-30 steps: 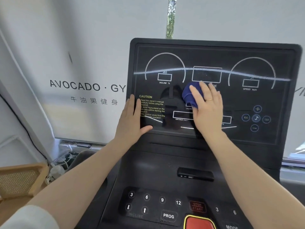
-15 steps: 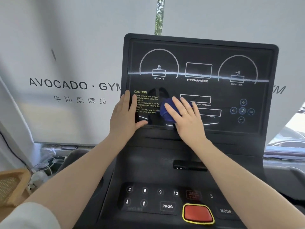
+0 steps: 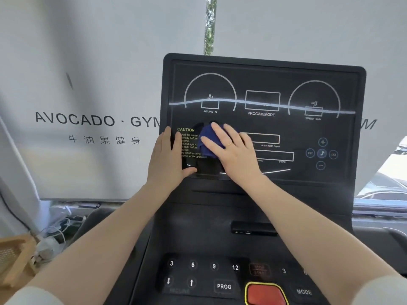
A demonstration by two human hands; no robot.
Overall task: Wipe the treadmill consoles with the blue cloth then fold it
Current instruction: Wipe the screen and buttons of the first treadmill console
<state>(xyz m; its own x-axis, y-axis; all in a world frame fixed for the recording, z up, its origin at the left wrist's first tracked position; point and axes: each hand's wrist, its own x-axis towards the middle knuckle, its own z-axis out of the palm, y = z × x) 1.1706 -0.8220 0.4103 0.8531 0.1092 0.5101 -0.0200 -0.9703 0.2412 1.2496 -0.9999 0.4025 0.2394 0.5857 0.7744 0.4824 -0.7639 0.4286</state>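
A black treadmill console point(image 3: 262, 80) stands upright in front of me, with dials and a yellow CAUTION label on its screen. A bunched blue cloth point(image 3: 206, 139) lies against the screen's lower left, over part of the label. My right hand point(image 3: 233, 153) presses it flat with straight fingers and covers most of it. My left hand point(image 3: 168, 159) rests flat on the console's left edge, thumb spread along the screen's bottom, a little apart from the cloth.
Below the screen is a button panel point(image 3: 222, 276) with number keys and a red stop button point(image 3: 265, 293). A white banner point(image 3: 88, 119) hangs behind. Cables and a wooden basket point(image 3: 15, 258) lie on the floor at left.
My right hand slid the blue cloth from the screen's middle down and left, then slightly up onto the CAUTION label. My left hand stayed on the console's left edge.
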